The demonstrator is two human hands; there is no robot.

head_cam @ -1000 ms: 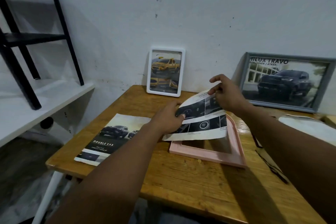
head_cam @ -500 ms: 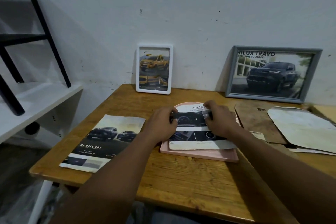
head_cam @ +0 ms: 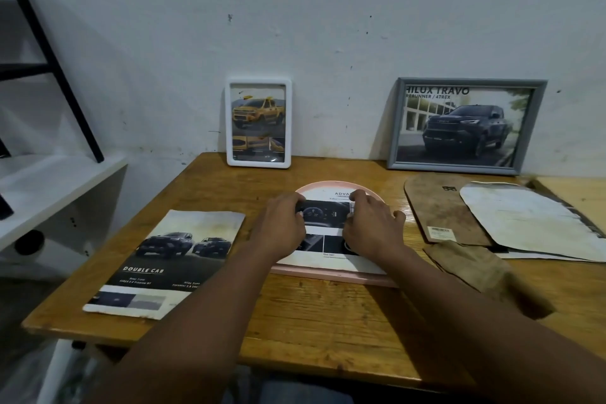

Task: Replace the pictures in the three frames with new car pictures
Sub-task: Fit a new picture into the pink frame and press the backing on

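A pink arch-topped frame (head_cam: 331, 276) lies flat on the wooden table (head_cam: 314, 311). A car-interior picture (head_cam: 328, 211) lies on it. My left hand (head_cam: 282, 228) and my right hand (head_cam: 369, 228) rest on the picture side by side, fingertips pressing its upper part down. A white frame (head_cam: 258, 123) with a yellow truck picture leans on the wall behind. A grey frame (head_cam: 465, 125) with a dark truck picture leans at the back right.
A "Double Cab" car sheet (head_cam: 170, 259) lies at the left of the table. A brown arch-shaped backing board (head_cam: 442, 213), a white sheet (head_cam: 528, 223) and a brown piece (head_cam: 485, 275) lie at the right. A white shelf (head_cam: 39, 193) with a black rack stands at the left.
The picture was held up above the pink frame, which was tilted; now frame and picture lie flat, with both hands pressing the picture down.
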